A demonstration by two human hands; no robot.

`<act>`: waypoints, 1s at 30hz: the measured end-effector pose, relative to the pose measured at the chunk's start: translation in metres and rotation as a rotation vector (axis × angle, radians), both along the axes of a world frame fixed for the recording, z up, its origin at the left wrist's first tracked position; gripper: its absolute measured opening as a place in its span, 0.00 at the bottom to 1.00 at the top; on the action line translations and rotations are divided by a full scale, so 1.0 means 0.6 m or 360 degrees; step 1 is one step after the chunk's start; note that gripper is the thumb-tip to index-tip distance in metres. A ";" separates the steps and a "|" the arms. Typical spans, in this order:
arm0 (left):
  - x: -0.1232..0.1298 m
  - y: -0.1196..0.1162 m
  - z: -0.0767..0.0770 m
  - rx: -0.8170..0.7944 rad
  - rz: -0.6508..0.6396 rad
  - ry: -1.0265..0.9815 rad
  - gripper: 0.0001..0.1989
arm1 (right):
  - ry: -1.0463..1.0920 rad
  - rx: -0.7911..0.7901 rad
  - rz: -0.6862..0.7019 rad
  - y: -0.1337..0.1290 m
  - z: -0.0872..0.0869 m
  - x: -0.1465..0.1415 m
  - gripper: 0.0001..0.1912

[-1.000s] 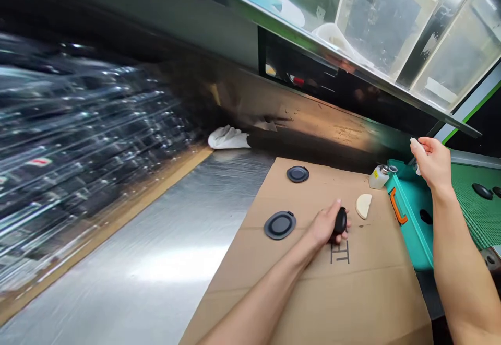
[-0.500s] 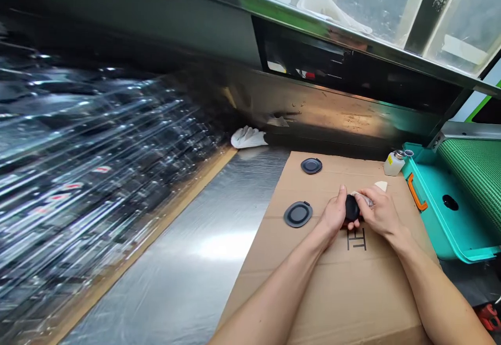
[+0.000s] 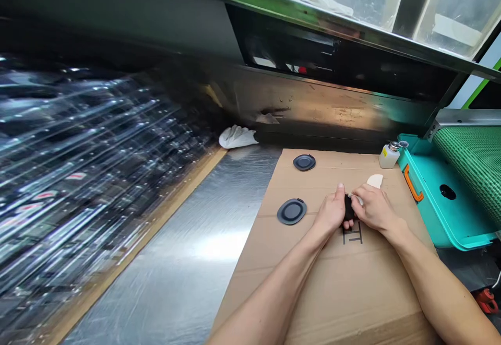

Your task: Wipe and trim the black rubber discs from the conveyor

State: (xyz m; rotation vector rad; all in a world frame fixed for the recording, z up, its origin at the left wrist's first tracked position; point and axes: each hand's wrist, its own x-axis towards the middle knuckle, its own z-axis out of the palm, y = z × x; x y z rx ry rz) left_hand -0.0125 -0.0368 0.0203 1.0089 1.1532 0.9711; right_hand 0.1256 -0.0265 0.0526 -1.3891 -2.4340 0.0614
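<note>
My left hand (image 3: 332,212) is closed around a small black rounded part (image 3: 348,209), holding it above the cardboard sheet (image 3: 321,293). My right hand (image 3: 373,208) is closed on a whitish cloth (image 3: 374,180), whose end sticks out behind the knuckles. The right fingertips press the cloth against the black part's upper edge. Much of the part is hidden by my fingers. Left of my hands, two dark grey round lids, a nearer one (image 3: 291,211) and a farther one (image 3: 304,162), lie on the cardboard, each with a small tab.
A white bottle with a metal top (image 3: 389,155) stands at the cardboard's far right corner. Beside it is a teal bin (image 3: 428,214) with a black oval piece (image 3: 448,192), near a green conveyor belt (image 3: 469,152). A white glove (image 3: 238,137) and plastic-wrapped dark goods (image 3: 97,178) are left.
The view has shifted slightly right. My right fingers have moved to the black part's top edge, covering more of it, and more of the cloth's end shows.
</note>
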 end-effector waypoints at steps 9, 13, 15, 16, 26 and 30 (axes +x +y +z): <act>0.004 -0.008 0.010 0.0031 -0.0030 0.0091 0.35 | -0.0054 -0.0098 0.0058 -0.002 0.008 0.010 0.10; 0.005 -0.008 0.009 0.0013 -0.0039 0.0139 0.35 | -0.0012 -0.0089 0.0091 0.000 0.005 0.016 0.09; 0.005 -0.007 0.007 0.0028 -0.0031 0.0131 0.35 | 0.0025 -0.0086 0.0111 0.003 0.002 0.018 0.08; 0.005 -0.007 0.006 0.0030 -0.0024 0.0134 0.35 | 0.0029 -0.0106 0.0115 0.005 0.000 0.019 0.08; 0.008 -0.010 0.004 -0.0014 0.0051 0.0179 0.33 | 0.0058 -0.0171 0.0089 0.007 -0.002 0.013 0.09; 0.010 -0.010 0.005 -0.0014 0.0048 0.0252 0.33 | 0.0109 -0.0106 0.0083 0.007 -0.005 0.014 0.09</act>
